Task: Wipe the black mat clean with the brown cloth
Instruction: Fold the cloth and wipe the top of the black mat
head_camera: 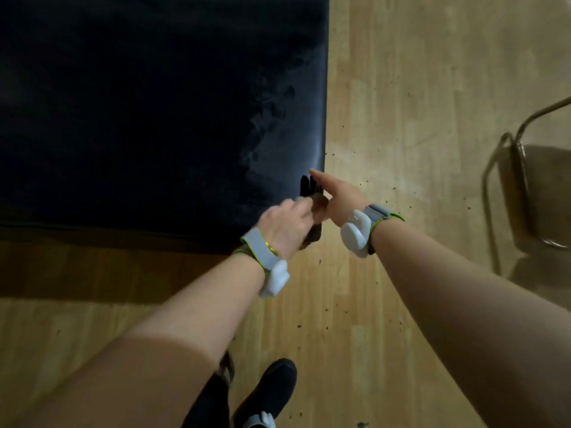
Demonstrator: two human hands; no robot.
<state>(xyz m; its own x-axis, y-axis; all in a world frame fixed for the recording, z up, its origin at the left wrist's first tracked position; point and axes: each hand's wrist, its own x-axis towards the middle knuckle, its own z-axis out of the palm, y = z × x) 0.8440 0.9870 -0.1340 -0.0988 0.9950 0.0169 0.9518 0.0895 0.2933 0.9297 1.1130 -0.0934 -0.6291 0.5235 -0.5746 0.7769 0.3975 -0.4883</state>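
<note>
Left hand [285, 220], fingers curled, grips a bunched brown cloth [313, 234] at the near right corner of the black mat [139, 118]; cloth soft and crumpled, a fold hanging below the knuckles over the mat's edge. Black mat: large, rectangular, smooth with a dull sheen, pale smears and blotches along its right side, lying flat on the floor. Right hand [338, 197], just beside the left and meeting it at the cloth, thumb pointing toward the mat's right edge; its other fingers are hidden and dark, so how far it is closed, and whether it holds the cloth, cannot be told. Wrists: each carries a grey band [258, 245] with a white rounded device. Wooden floor [417, 72]: pale planks, scattered dark crumbs near the mat's corner. Far right: metal-framed chair [525, 186], thin tubular legs. Bottom centre: dark shoe [272, 393].
</note>
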